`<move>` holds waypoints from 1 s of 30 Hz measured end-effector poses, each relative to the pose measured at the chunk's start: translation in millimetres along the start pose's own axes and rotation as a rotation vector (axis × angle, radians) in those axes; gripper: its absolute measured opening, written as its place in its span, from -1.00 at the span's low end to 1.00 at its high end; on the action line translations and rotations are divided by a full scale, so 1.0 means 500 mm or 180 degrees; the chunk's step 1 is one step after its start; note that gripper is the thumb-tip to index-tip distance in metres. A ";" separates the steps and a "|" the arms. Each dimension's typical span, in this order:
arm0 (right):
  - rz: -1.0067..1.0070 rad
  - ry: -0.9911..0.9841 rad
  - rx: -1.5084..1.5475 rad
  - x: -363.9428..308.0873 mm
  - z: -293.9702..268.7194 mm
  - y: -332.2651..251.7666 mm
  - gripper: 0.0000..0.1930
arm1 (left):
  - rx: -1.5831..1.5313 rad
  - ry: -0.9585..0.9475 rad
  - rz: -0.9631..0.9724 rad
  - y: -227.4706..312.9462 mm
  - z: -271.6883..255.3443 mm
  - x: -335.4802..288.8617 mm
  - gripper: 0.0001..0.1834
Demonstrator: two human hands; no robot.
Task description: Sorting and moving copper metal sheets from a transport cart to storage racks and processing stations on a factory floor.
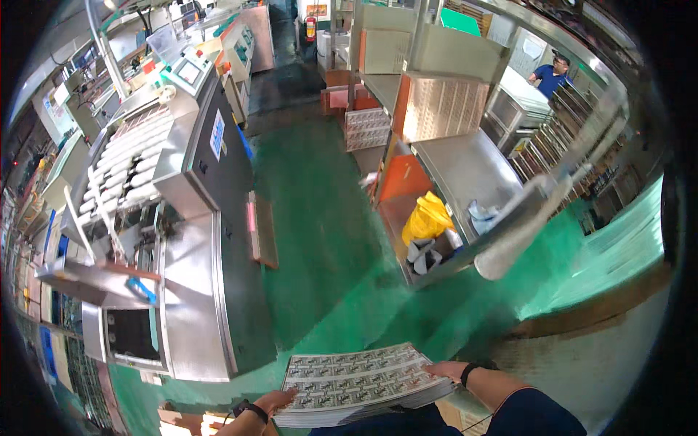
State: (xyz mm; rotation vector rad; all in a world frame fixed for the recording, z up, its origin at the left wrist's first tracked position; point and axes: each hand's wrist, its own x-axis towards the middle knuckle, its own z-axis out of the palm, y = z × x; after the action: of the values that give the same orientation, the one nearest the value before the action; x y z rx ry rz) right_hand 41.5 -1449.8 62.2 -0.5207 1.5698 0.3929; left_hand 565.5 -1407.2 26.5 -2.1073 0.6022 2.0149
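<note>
"Where's that stack of printed sheets point(356, 379)?"

"Low and close, right in front of the wearer's dark clothing point(403, 424), spanning the space between the two hands. Its long axis runs left to right, with the right end angled slightly farther out."

"And the fingers?"

"The left hand point(276, 400) clasps the left end near its close corner, and the right hand point(445, 370) clasps the right end, fingers over the top sheet. I can't tell what they're doing underneath."

"Which hand is nearer?"

"Neither, really; both touch it. I'd judge any turn or tilt depends on the pair moving together, since each has only one end."

"What's beyond?"

"Green floor point(320, 305) ahead. Off the left hand's side stands a steel machine point(190, 291), its white rollers point(131, 163) farther back. On the right hand's side there's a steel rack point(465, 156) with a yellow bag point(427, 216) on its lower shelf."

"Anyone else?"

"A co-worker point(552, 78) in blue, past the rack. Farthest off, a red extinguisher point(310, 30)."
</note>
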 end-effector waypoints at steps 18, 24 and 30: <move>-0.1079 -0.0276 -0.1453 0.202 -0.592 -1.237 -0.34 | -0.1273 0.0834 0.0085 0.871 -0.471 0.166 -0.57; -0.1157 -0.0334 -0.1768 0.328 -0.745 -1.524 -0.38 | -0.1793 0.0288 0.0650 1.137 -0.670 0.356 -0.60; -0.1511 0.0018 -0.1782 0.429 -0.888 -1.732 -0.39 | -0.1262 0.0280 0.0315 1.466 -0.849 0.463 -0.62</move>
State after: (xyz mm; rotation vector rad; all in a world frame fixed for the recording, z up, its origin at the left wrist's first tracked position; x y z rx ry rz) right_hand 140.6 -2432.9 -66.5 -1.2957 1.2759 0.4609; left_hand 667.6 -2275.2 -54.5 -2.4385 0.3454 2.2602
